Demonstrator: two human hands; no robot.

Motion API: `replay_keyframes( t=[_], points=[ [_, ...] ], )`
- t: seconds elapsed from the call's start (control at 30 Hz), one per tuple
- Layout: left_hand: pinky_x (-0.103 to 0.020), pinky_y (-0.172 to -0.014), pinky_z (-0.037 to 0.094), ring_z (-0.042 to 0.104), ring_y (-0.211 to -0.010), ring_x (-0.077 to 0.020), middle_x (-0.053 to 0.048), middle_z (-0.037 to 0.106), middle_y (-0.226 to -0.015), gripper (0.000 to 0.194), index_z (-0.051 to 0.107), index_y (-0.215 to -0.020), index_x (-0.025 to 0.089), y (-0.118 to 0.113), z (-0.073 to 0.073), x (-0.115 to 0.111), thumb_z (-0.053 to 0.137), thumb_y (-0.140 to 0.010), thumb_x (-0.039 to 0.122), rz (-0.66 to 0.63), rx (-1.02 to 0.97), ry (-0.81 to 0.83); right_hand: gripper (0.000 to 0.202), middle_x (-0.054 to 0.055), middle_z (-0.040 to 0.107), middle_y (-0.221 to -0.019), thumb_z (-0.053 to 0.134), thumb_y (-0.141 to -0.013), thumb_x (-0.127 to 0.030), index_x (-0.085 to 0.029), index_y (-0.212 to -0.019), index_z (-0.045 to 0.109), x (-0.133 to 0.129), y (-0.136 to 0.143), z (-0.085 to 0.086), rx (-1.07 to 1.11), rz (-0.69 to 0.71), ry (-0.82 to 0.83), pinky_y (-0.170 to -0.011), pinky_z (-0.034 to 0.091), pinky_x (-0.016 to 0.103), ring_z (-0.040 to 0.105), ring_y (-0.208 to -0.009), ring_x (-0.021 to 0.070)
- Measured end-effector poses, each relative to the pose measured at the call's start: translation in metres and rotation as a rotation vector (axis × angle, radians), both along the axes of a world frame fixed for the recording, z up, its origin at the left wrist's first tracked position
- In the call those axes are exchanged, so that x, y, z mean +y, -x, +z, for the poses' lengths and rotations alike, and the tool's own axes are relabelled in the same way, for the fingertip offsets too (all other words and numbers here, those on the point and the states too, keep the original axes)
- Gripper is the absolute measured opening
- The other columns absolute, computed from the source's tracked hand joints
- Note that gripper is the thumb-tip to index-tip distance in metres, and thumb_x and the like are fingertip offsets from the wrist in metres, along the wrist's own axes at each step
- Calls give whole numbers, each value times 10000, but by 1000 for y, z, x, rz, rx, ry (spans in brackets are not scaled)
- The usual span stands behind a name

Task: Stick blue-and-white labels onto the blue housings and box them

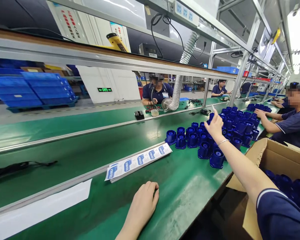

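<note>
My left hand (pixel 145 200) rests palm down on the green bench top (pixel 180 186), its fingers loosely bent and no object visible in it. Just beyond it lies a strip of white and blue printed stickers (pixel 139 161). My right hand (pixel 215 126) reaches out over a crowd of dark blue plastic housings (pixel 217 157), with the index finger stretched out and the thumb apart. The tip of that finger looks pale; I cannot make out whether anything sticks to it. The housings are round cups on flanged bases, standing upright close together.
At my right an open cardboard box (pixel 285 150) holds more blue housings. White backing paper (pixel 44 206) and a black cable (pixel 19 168) lie at left. A metal rail (pixel 72 136) runs along the bench. Co-workers sit opposite and at right, one person's hand (pixel 261 113) near the housings.
</note>
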State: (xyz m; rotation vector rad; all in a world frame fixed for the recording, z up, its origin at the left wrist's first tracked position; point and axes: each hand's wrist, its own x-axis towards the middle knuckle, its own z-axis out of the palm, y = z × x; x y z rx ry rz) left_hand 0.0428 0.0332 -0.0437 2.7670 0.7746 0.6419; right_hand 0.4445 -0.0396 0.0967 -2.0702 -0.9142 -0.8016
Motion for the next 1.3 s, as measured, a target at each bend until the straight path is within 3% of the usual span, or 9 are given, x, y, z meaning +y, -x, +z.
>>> replay_keyframes(
  t=[0.2,0.4,0.53,0.6,0.7,0.8,0.97,1.13,1.3],
  points=[
    [-419,-779,471,592,-817,-261,-82,631,-879,219,565,-878,209,0,0,0,380,-953,300,8,-1,46,929,237,594,-1121,762,-784,-301,-57,-1505,230,-33,-31,-38,71,-38,30,-923,473,573,582,-1051,412],
    [-454,-834,471,594,-866,-275,-87,644,-915,212,588,-902,219,4,6,-4,436,-916,367,1,-115,265,904,188,599,-1190,700,-832,-241,-121,-1516,121,-31,-10,-22,-5,139,-115,-1007,488,500,596,-1136,333],
    [-439,-872,487,627,-913,-267,-90,675,-990,340,606,-1011,226,-9,21,-26,516,-892,531,-9,-286,726,997,137,582,-1274,717,-854,-290,-202,-1520,-20,-14,57,0,-81,422,-217,-1077,473,425,585,-1213,245],
    [-404,-875,502,660,-995,-262,-110,695,-1106,482,607,-1121,224,-17,33,-40,468,-911,635,-61,-384,951,972,140,580,-1300,729,-861,-279,-233,-1520,17,-2,109,0,-99,767,-300,-1066,487,453,592,-1220,250],
    [-399,-981,475,629,-1180,-281,-165,663,-1272,666,593,-1254,175,-22,58,-50,425,-914,722,-245,-778,1475,959,133,577,-1336,750,-859,-221,-304,-1528,67,11,192,-16,-37,1154,-301,-1051,499,489,593,-1240,266],
    [-384,-1017,482,641,-1167,-272,-149,703,-1198,606,646,-1183,138,-9,82,-39,488,-927,665,-316,-1212,1725,968,134,571,-1357,747,-859,-152,-348,-1546,93,20,255,-40,-10,1370,-280,-1046,502,527,577,-1268,287],
    [-419,-940,566,699,-996,-236,-106,736,-1063,381,663,-1120,130,39,88,-2,582,-947,460,-29,-1527,1627,906,130,523,-1379,734,-842,-125,-356,-1530,192,38,302,-53,55,1594,-259,-1066,467,569,541,-1292,305],
    [-336,-677,626,705,-794,-210,-122,734,-908,409,676,-1063,98,66,62,20,647,-912,478,154,-1493,1521,241,77,549,-1285,708,-888,-261,-289,-1085,573,51,316,-44,644,1459,-354,-1046,458,492,572,-1191,259],
    [-363,-654,628,691,-786,-218,-137,727,-950,428,657,-1099,103,67,45,20,645,-911,488,205,-1425,1538,273,22,660,-925,811,-816,-373,-239,-936,606,50,307,-53,1206,1345,-270,-806,516,342,621,-857,195]
  ],
)
